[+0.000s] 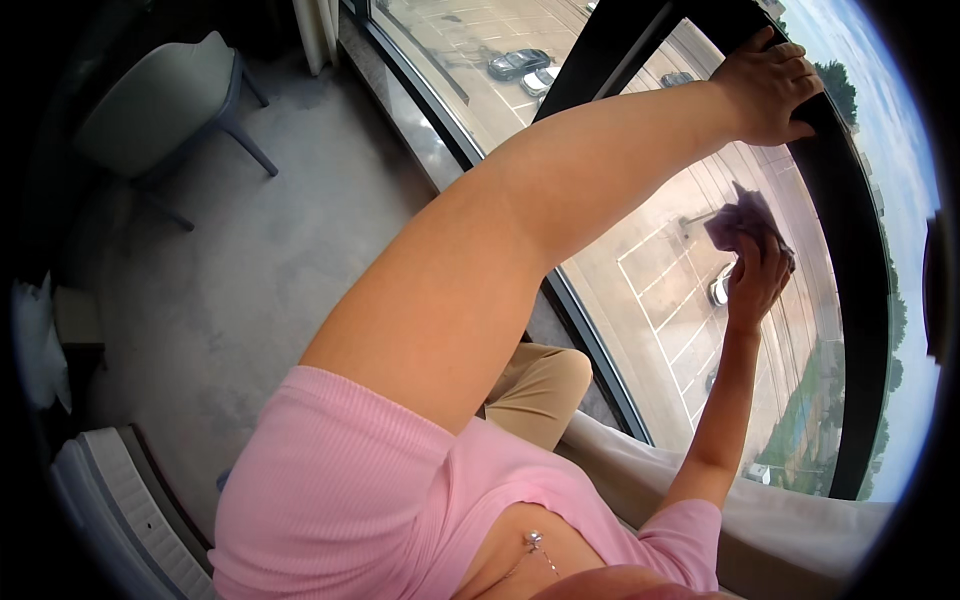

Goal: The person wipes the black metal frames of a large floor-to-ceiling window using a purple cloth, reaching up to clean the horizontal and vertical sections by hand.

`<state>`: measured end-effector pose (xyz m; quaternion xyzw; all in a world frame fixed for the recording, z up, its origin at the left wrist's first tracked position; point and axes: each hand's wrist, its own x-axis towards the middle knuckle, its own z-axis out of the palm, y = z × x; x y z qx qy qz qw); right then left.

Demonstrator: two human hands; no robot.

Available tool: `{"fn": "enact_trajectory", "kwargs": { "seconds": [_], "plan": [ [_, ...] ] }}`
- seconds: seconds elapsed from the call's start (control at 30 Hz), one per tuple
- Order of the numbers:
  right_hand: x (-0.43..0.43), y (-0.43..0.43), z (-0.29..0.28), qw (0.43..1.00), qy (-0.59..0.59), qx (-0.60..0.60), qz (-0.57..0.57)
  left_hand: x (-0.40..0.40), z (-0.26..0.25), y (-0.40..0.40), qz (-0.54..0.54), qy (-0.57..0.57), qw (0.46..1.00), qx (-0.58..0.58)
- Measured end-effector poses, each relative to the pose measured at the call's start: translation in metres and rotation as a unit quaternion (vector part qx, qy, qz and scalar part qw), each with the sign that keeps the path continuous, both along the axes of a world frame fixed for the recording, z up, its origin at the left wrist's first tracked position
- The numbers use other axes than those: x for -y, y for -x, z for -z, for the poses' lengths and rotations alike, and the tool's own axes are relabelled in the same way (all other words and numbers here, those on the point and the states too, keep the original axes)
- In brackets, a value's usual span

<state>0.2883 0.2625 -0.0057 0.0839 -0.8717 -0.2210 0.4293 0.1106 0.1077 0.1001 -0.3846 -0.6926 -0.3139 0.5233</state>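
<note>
My left hand [772,90] lies spread against the dark window frame [862,225] at the upper right, palm towards it and holding nothing. Lower down, my right hand [761,277] holds a crumpled purple cloth [742,221] up at the window pane [660,292]. The cloth sticks out past the fingertips; whether it touches the glass cannot be told. My left arm reaches across the middle of the view, above my right hand.
A light chair [161,105] with grey legs stands on the grey carpet [300,225] at the left. A striped mattress edge [135,510] is at lower left. White curtain fabric [795,517] hangs beside the window at lower right. Outside, far below, are parked cars.
</note>
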Motion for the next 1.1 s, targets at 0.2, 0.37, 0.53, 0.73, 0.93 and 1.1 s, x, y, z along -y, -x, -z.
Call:
{"fn": "enact_trajectory", "kwargs": {
  "seconds": [0.2,0.37,0.53,0.73,0.93,1.1],
  "plan": [
    [-0.020,-0.023,0.060,0.999,0.034,-0.009,0.000,-0.003,-0.007,-0.014,-0.004,0.067,0.995,0.076],
    [-0.040,-0.063,0.130,0.964,-0.001,0.251,-0.083,-0.010,0.003,0.005,-0.035,0.018,0.999,0.020],
    [-0.036,-0.067,0.037,0.993,-0.008,0.115,-0.040,0.026,-0.010,-0.020,0.018,0.183,0.974,0.131],
    [-0.051,-0.079,0.003,0.979,0.090,-0.181,0.023,0.017,-0.005,-0.015,0.023,0.150,0.981,0.117],
    [-0.041,-0.111,0.076,0.986,0.093,0.139,-0.016,0.014,-0.006,-0.012,0.012,0.150,0.983,0.103],
    [0.001,-0.118,-0.070,0.987,0.016,-0.155,-0.045,0.013,0.005,-0.006,0.027,0.114,0.988,0.100]
  ]
}}
